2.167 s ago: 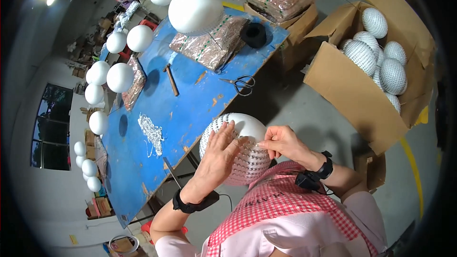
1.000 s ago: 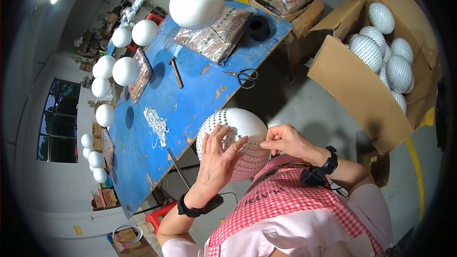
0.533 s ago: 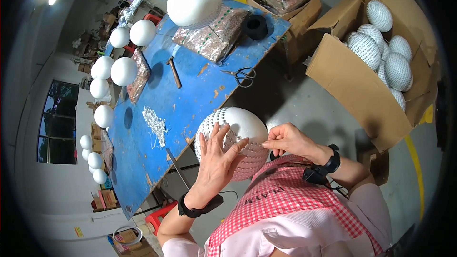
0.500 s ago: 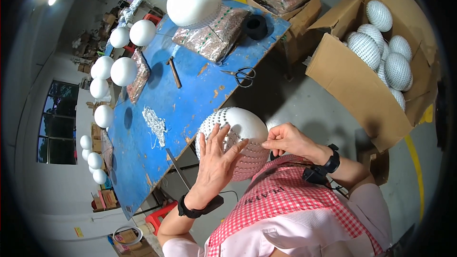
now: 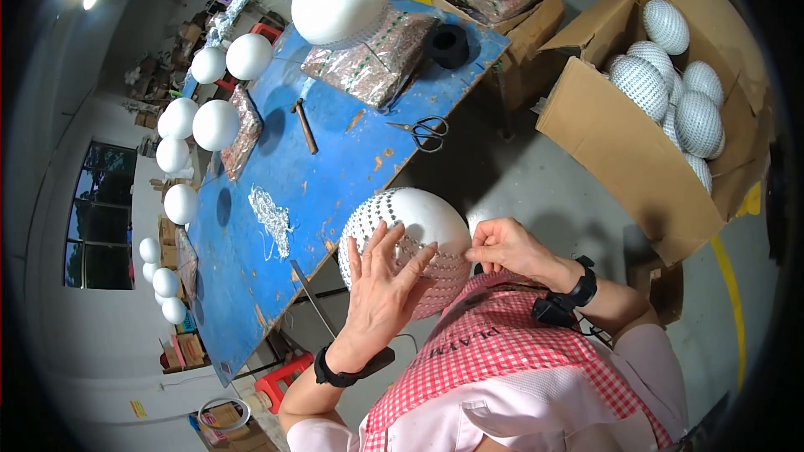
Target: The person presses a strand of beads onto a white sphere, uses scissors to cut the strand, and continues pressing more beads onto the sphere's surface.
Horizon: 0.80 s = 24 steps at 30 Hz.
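While the left hand (image 5: 378, 289) is resting spread fingers on one partly studded white ball (image 5: 429, 228), the right hand (image 5: 509, 248) is pinching at its right edge, anything between the fingertips being indistinct. Between the hands, the ball is pointing its bare cap (image 5: 431, 205) up and away, its long axis being unclear. Beyond them one silvery trim heap (image 5: 270, 216), one pair of scissors (image 5: 414, 128) and one hammer (image 5: 307, 132) are lying; rightward, one carton (image 5: 620, 159) is holding at least seven studded balls (image 5: 699, 125).

Left hand (image 5: 378, 291) has spread wider on the ball (image 5: 429, 208); right hand (image 5: 509, 249) has shifted outward to its edge.
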Available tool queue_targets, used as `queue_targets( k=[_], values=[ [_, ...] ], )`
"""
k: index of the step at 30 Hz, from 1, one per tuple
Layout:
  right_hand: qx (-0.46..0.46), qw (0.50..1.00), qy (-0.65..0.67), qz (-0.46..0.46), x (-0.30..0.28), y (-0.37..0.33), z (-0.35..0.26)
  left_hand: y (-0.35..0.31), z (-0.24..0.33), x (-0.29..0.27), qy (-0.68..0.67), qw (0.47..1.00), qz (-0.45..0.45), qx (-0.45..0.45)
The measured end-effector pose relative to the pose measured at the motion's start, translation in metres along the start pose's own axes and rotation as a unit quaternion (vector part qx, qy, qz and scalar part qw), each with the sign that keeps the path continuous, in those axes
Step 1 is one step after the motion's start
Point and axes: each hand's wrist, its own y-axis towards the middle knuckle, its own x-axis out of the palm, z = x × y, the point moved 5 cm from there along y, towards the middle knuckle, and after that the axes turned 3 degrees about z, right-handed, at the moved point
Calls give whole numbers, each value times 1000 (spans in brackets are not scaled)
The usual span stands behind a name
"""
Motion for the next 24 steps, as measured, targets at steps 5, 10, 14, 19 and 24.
queue_targets(
  k=[5, 10, 14, 19, 24],
  values=[
    [-83, 996, -31, -14, 9, 0, -3, -2, -6, 5, -72, 997, -12, 18],
    [-83, 996, -38, 2, 11, -3, -2, -1, 3, 15, 28, 999, -6, 38],
    [-176, 967, -174, 59, 21, -14, -17, -2, -5, 8, 31, 998, -13, 47],
    [-391, 864, -297, 112, 41, -20, -38, -7, -19, -6, 5, 997, -45, 56],
    [-379, 889, -239, 89, 54, -21, -44, -20, -32, -7, -21, 997, -57, 40]
  ],
)
